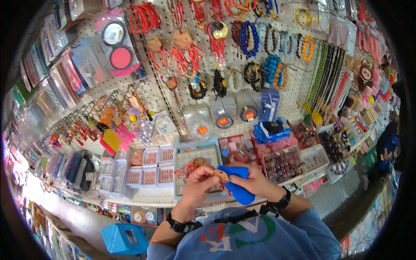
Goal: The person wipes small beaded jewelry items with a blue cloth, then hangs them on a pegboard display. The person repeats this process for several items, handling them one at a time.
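Note:
In front of my chest, my left hand (202, 182) pinches a small tan card (221, 175) between thumb and fingers. It looks like thin wood or kraft board, with a small hole in it. My right hand (255, 182) grips a bright blue cloth (241, 193), which touches the card's right side. Part of the cloth hangs below the right fingers. Behind my left hand, red cord bracelets (186, 169) and a brown piece (198, 161) lie on a jewellery display tray (182, 152). My hands hide the tray's lower right part.
A pegboard (156, 94) carries bead bracelets, red cords (187, 60) and necklaces on protruding hooks. White boxes (151, 165), a box of small dark items (284, 164) and blue packets (271, 131) fill the shelf. A blue bin (122, 239) stands on the floor. Another person (386, 146) is at far right.

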The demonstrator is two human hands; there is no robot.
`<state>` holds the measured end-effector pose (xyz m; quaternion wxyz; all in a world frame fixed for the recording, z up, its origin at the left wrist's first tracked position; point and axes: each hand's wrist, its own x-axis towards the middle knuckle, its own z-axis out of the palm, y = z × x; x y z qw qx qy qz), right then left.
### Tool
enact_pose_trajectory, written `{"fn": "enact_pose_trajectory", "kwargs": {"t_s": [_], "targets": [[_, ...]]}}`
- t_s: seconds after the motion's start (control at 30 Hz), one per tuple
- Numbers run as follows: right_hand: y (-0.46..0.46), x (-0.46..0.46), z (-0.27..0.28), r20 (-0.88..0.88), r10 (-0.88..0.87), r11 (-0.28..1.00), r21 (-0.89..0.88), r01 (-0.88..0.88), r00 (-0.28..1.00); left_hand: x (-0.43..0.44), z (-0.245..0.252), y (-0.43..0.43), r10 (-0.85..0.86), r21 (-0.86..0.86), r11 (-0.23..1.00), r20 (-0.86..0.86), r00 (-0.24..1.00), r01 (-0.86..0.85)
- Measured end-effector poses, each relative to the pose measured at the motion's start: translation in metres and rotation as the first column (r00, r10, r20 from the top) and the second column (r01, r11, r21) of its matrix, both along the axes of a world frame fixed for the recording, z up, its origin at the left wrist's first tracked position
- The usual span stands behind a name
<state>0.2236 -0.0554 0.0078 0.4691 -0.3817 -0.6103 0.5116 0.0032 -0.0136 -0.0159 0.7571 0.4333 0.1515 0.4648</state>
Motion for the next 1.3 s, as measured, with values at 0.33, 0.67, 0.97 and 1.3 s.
{"fn": "enact_pose_trajectory", "kwargs": {"t_s": [0.33, 0.67, 0.97, 1.3], "targets": [[-0.002, 0.015, -0.010, 0.194, -0.060, 0.974, 0.226, 0.015, 0.979, -0.002, 0.006, 0.014, 0.082, 0.087, 0.993, -0.010, 0.997, -0.081], [-0.010, 0.015, -0.001, 0.053, -0.145, 0.927, 0.355, 0.117, 0.988, 0.006, 0.021, 0.008, 0.243, 0.229, 0.957, -0.309, 0.920, -0.176], [-0.001, 0.022, 0.019, 0.161, -0.282, 0.816, 0.559, 0.148, 0.946, 0.003, 0.036, 0.013, 0.385, 0.145, 0.920, -0.157, 0.910, -0.364], [0.013, 0.002, 0.024, 0.360, -0.525, 0.535, 0.844, -0.030, 0.771, 0.010, 0.030, 0.013, 0.350, 0.320, 0.907, -0.207, 0.913, -0.275]]}}
